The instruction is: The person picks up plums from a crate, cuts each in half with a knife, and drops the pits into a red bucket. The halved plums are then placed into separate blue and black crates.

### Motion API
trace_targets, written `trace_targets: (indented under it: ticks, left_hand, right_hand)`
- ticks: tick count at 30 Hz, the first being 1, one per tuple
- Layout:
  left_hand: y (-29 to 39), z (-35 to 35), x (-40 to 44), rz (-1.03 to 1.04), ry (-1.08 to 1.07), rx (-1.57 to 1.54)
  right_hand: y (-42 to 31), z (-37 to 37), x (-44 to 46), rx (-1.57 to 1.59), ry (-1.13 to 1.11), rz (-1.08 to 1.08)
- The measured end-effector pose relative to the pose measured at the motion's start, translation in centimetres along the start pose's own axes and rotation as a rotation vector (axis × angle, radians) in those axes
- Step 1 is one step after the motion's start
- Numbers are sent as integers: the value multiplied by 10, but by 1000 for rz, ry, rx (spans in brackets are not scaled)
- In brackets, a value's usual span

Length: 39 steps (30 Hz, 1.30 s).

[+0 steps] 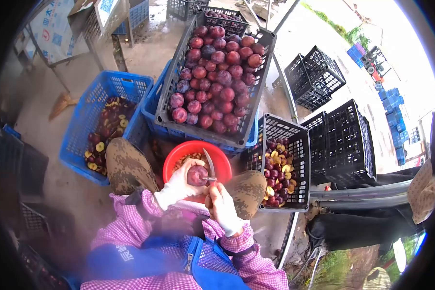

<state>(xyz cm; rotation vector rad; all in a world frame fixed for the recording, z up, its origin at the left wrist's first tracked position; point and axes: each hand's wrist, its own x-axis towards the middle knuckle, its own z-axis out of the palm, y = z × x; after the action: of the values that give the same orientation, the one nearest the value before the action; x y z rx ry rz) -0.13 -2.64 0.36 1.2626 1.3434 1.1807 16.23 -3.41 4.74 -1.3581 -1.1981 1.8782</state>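
Observation:
My left hand (179, 184), in a white glove, is closed around a dark red plum (196, 176). In my gloved right hand (222, 205) is a knife with a curved blade (208, 161), its blade pointing up and away beside the plum. Its handle is mostly hidden in my fingers. Whether the blade touches the plum I cannot tell. Both hands are above a red bowl (222, 153) between my knees, with small brownish pieces inside, perhaps pits. Beyond the bowl, a black crate (241, 137) full of whole plums (217, 79) rests on a blue crate.
A blue crate (75, 133) with cut plums stands to the left. On the right, a black crate (299, 166) holds halved plums. Several black crates (343, 140) are stacked farther right, near metal rails (362, 191). Another person's dark-clothed leg (367, 227) is at the right.

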Motion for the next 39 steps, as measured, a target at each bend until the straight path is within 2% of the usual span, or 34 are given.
trace_targets:
  ticks: [3, 5, 6, 8, 9, 11, 15, 17, 18, 19, 20, 21, 23, 25, 27, 28, 29, 30, 32, 33, 35, 36, 39]
  left_hand:
    - [-1, 1, -4, -7, -62, -70]
    - [13, 0, -9, -62, -39, -31]
    - [10, 1, -10, -63, -45, -31]
    - [0, 2, -11, -42, -34, 94]
    - [1, 3, -12, -43, -38, 93]
    - [7, 3, -14, 21, -12, 125]
    - [13, 4, -13, 57, 17, 325]
    - [15, 3, -10, 44, 3, 319]
    - [16, 2, -10, 28, -10, 314]
    - [14, 0, -8, 27, -11, 319]
    - [10, -1, -6, 112, -21, 364]
    - [8, -2, -4, 194, -32, 408]
    - [8, -8, 0, 200, -54, 403]
    - [10, -13, 7, 83, -56, 200]
    - [1, -16, 6, -40, -101, -62]
    - [4, -17, 4, -135, -130, -241]
    - [8, -17, 2, -230, -159, -423]
    - [11, -18, 1, -225, -163, -425]
    - [13, -19, -3, -393, -181, -781]
    - [11, -19, -4, -396, -175, -783]
    - [1, -14, -6, -142, -107, -502]
    - [-3, -13, -3, -83, -68, -398]
    - [-3, -12, -8, -165, -24, -491]
  right_hand:
    - [29, -5, 12, -85, -8, -114]
    - [45, -5, 18, -350, 101, -393]
    - [42, -2, 15, -347, 107, -391]
    - [32, 4, 8, -969, 341, -607]
    - [28, 5, 4, -969, 344, -604]
    - [24, 7, 1, -1054, 303, -428]
    - [30, 10, 5, -1049, 316, -433]
    - [40, 13, 11, -913, 395, -601]
    - [51, 13, 20, -910, 394, -602]
    - [62, 13, 31, -700, 317, -752]
    - [73, 11, 38, -488, 239, -889]
    - [63, 5, 31, -486, 240, -885]
    - [14, -10, -3, 912, -530, 326]
    - [-17, -8, -31, 857, -603, 227]
    - [-24, -11, -29, 734, -439, 88]
    - [-19, -11, -23, 483, -265, 24]
    - [-3, -21, -14, 186, -155, -21]
    - [17, -25, -6, -54, -46, -99]
    - [25, -22, -5, -513, 135, -268]
    - [24, -20, -7, -515, 129, -265]
    - [23, -16, -12, -666, 170, -335]
    - [21, -15, -13, -744, 174, -334]
    - [16, -10, -17, -833, 190, -360]
